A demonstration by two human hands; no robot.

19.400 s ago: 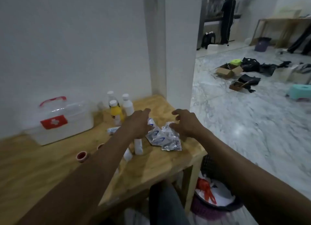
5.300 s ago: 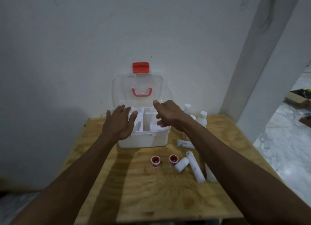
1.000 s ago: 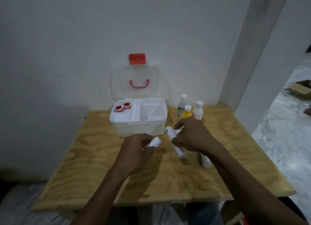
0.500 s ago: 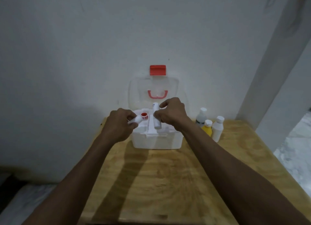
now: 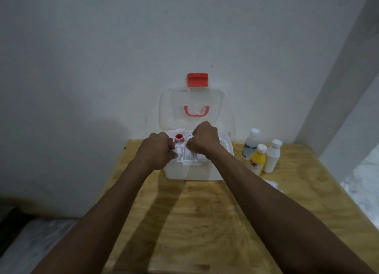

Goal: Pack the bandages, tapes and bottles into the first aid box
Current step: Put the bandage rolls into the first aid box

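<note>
The white first aid box [image 5: 192,172] stands open at the table's back, its clear lid [image 5: 193,109] leaning on the wall. A red tape roll [image 5: 179,138] lies in its left tray compartment. My left hand [image 5: 156,151] hovers over that side, fingers closed on a small white bandage roll [image 5: 179,151] that touches the tray. My right hand [image 5: 203,140] is curled over the middle compartment, gripping a longer white bandage roll [image 5: 189,137], mostly hidden by the fingers. Three bottles stand right of the box: a clear one [image 5: 250,143], a yellow one [image 5: 257,161] and a white one [image 5: 272,155].
The plywood table [image 5: 205,222] meets a white wall behind and a pillar [image 5: 338,89] at the right. A small white packet [image 5: 272,185] lies beside my right forearm. Marble floor [image 5: 363,183] shows past the table's right edge.
Both hands have dropped lower into the box with their bandage rolls. The long roll that stood upright in my right hand is now mostly down in the tray.
</note>
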